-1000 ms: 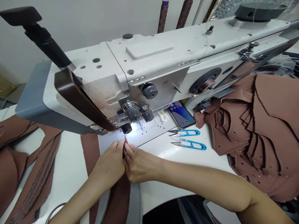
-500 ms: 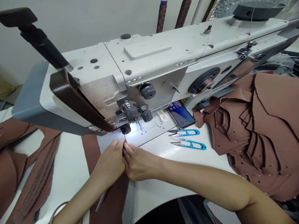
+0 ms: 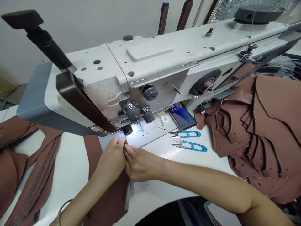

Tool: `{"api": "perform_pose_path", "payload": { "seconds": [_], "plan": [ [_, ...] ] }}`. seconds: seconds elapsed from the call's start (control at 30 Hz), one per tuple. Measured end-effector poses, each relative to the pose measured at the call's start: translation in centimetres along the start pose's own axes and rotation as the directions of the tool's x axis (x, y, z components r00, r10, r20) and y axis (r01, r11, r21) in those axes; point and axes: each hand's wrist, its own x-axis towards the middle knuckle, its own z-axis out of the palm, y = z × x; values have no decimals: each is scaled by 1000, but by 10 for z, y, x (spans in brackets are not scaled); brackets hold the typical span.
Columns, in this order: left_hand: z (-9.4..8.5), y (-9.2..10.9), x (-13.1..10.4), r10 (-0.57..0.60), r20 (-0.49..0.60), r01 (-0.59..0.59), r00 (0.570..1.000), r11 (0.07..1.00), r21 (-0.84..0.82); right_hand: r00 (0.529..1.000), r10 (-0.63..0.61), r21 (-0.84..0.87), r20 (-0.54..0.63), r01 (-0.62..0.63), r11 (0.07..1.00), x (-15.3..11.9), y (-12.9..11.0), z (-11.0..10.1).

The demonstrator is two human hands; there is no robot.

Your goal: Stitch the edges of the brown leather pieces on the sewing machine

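Note:
My left hand (image 3: 113,158) and my right hand (image 3: 139,163) meet in front of the lit needle area of a white sewing machine (image 3: 150,66). Both have their fingers pinched on the edge of a brown leather-like piece (image 3: 110,197), which runs from beneath my hands down toward the table's front. The gripped edge stands up between my fingertips, just short of the presser foot. Most of that edge is hidden by my fingers. The needle itself is hidden behind a dark knob (image 3: 127,129).
Two blue thread snips (image 3: 192,146) and a phone (image 3: 182,116) lie right of my hands. A large pile of brown cut pieces (image 3: 270,125) covers the right side. More brown pieces (image 3: 37,175) lie at left. Thread spools (image 3: 163,18) stand behind the machine.
The brown piece has slid forward toward the needle, and its lower end has come into view near the table's front. Both hands keep their pinch at nearly the same place.

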Motion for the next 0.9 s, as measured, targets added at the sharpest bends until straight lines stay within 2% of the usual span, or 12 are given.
{"api": "perform_pose_path", "payload": {
  "seconds": [0.23, 0.37, 0.47, 0.7, 0.9],
  "plan": [
    [-5, -4, 9, 12, 33, -14, 999, 997, 72, 999, 46, -19, -14, -46, 999, -1, 4, 2],
    [-4, -20, -1, 3, 21, -4, 1000, 999, 43, 1000, 1, 42, 1, -1, 999, -6, 3, -2],
    [-5, -27, -11, 57, 21, -57, 998, 998, 14, 1000, -1, 52, 26, -1, 999, -8, 0, -3],
    [-4, -16, -10, 99, 6, -99, 995, 995, 29, 999, -16, 1, 46, 16, 1000, -4, -3, -1],
    [1, -12, -1, 134, 5, -134, 991, 987, 88, 997, 49, -62, 56, -46, 997, 0, -1, 5]
  ]
}}
